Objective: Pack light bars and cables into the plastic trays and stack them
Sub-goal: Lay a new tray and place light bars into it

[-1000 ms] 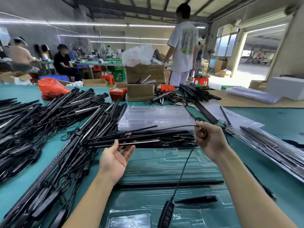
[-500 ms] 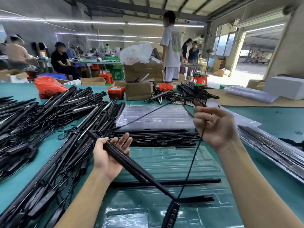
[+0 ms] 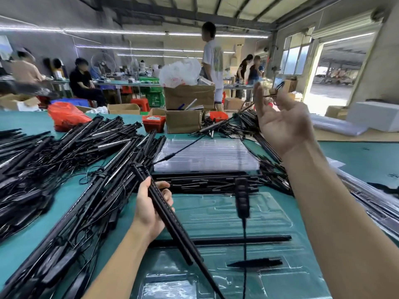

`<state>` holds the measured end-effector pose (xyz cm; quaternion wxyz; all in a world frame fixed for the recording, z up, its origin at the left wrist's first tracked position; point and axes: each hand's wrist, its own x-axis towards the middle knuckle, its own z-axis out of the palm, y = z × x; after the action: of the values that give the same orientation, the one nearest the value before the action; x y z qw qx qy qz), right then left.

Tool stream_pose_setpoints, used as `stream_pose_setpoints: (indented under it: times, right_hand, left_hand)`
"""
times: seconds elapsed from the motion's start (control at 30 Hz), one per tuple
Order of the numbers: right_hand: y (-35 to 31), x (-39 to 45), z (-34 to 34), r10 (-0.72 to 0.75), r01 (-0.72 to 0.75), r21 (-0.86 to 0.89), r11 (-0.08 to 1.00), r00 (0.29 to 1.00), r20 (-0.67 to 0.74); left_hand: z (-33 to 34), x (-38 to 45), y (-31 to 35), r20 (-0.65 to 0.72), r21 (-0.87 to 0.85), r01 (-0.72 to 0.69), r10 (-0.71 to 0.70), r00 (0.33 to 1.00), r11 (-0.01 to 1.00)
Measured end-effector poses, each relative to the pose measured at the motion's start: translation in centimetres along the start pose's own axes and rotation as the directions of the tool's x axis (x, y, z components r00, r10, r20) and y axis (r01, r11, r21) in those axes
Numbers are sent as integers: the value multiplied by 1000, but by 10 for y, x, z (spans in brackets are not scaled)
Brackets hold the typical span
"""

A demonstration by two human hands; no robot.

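Observation:
My left hand (image 3: 151,209) grips a pair of black light bars (image 3: 170,221) that slant down over the clear plastic tray (image 3: 278,214) in front of me. Raised high with its palm showing, my right hand (image 3: 282,121) pinches a thin black cable (image 3: 244,240) at its fingertips. The cable's inline controller (image 3: 241,198) dangles above the tray. In the tray, one light bar (image 3: 226,240) lies across a slot, and a small black piece (image 3: 255,263) sits nearer to me.
A big tangle of light bars and cables (image 3: 64,169) covers the green table on the left. A stack of clear trays (image 3: 205,156) sits behind a row of bars (image 3: 205,183). Packed trays (image 3: 380,210) lie at right. Cardboard boxes (image 3: 183,124) and people stand beyond.
My right hand has risen and opened its palm, pulling the cable up so the controller now hangs above the tray. My left hand keeps hold of the slanted bars.

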<state>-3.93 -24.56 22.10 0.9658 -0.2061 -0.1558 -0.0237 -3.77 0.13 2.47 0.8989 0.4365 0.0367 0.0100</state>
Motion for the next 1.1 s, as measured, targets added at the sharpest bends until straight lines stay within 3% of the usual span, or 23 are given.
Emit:
stream_pose_setpoints:
  times: [0.07, 0.13, 0.23, 0.27, 0.37, 0.4, 0.47, 0.7, 0.87, 0.9, 0.97, 1.03, 1.1]
  right_hand:
    - [2, 9, -15, -66, 57, -257, 965, 997, -27]
    - [7, 15, -35, -109, 71, -521, 851, 993, -44]
    - [17, 15, -72, -114, -49, -742, 668, 979, -167]
    - [21, 13, -83, -118, -109, -827, 551, 971, -207]
    - [32, 3, -116, -91, -272, -962, 2, 958, -271]
    - [35, 0, -125, -74, -297, -946, -129, 954, -289]
    - [37, -6, -140, -75, -332, -904, -270, 943, -324]
    - [41, -36, -180, -106, -176, -904, -389, 984, -146]
    - [36, -45, -184, -318, -259, -866, -428, 940, -123]
    - [30, -43, -181, -338, -314, -827, -466, 927, -161]
    - [13, -40, -170, -270, -457, -698, -551, 889, -369]
    - [0, -37, -156, -115, -561, -600, -571, 778, -618]
    - [-8, -36, -145, -9, -600, -509, -617, 652, -758]
  left_hand:
    - [2, -1, 0, -35, 45, -13, 15, 999, 999]
    - [4, -2, 1, -83, 86, -4, 11, 996, 996]
    - [3, -3, 3, -156, 84, 5, 8, 988, 996]
    - [4, -3, 3, -155, 69, 1, 10, 988, 998]
    - [4, -3, 2, -117, 25, -2, 5, 993, 1000]
    - [4, -2, 2, -129, 13, 11, -9, 992, 1000]
    - [4, 0, 1, -166, -18, 32, -35, 985, 999]
    - [5, -1, -1, -169, -45, 7, -15, 985, 999]
    - [6, -2, 0, -175, -51, 20, -29, 984, 998]
    - [5, -2, 0, -175, -50, 21, -29, 984, 999]
    - [5, -3, 0, -176, -53, 26, -35, 984, 998]
    - [6, -3, 0, -176, -58, 28, -38, 984, 998]
    - [6, -2, 0, -175, -58, 31, -40, 984, 998]
